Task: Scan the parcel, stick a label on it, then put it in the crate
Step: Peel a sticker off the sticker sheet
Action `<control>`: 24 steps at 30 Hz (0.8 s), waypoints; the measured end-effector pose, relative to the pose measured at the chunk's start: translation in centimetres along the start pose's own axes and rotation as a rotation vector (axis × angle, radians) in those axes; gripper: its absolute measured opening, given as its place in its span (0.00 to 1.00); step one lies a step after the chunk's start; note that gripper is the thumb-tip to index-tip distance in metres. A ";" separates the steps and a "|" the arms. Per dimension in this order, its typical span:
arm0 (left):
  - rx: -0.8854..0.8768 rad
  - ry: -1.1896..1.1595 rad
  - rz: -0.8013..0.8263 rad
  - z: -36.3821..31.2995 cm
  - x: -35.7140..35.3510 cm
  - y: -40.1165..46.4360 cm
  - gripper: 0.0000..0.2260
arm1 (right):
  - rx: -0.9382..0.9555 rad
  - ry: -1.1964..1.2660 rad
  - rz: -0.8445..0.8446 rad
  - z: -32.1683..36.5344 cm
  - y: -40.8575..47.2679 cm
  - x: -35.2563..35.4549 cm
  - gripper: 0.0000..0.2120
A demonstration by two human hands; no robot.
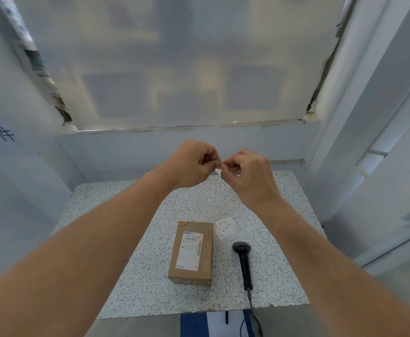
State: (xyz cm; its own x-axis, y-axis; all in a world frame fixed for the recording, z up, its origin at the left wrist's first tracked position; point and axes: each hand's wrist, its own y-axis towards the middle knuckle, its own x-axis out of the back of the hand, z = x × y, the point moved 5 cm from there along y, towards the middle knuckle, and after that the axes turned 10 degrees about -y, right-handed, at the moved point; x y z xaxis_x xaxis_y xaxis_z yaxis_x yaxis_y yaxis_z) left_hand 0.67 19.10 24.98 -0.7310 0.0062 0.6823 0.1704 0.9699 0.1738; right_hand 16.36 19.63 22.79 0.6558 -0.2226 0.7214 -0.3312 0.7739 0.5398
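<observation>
Head view, parcel, scanner, label sheet

1. Parcel: brown cardboard box lying flat, a white printed barcode slip on its top face, well below the fingers and untouched.
2. Label: tiny white sticker pinched between the fingertips of both hands, raised above the parcel.
3. Label sheet: white, flat, just right of the parcel.

Matt brown cardboard parcel with white paper label, speckled stone-look table, black plastic scanner
</observation>
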 end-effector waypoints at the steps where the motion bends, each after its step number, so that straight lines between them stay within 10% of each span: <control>1: -0.006 0.005 -0.001 0.0 0.0 0.0 0.04 | -0.005 -0.001 0.004 -0.1 0.0 -0.1 0.05; 24: 0.087 -0.254 -0.010 2.1 -0.4 0.1 0.03 | -0.101 0.122 -0.061 -1.1 -0.5 -0.4 0.05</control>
State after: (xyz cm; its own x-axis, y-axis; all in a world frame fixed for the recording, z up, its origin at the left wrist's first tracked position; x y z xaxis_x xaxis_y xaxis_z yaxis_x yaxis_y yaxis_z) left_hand -0.36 19.73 23.25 -0.8765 0.0469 0.4790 0.1133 0.9874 0.1105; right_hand 17.00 19.96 21.80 0.7521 -0.2017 0.6274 -0.2227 0.8182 0.5301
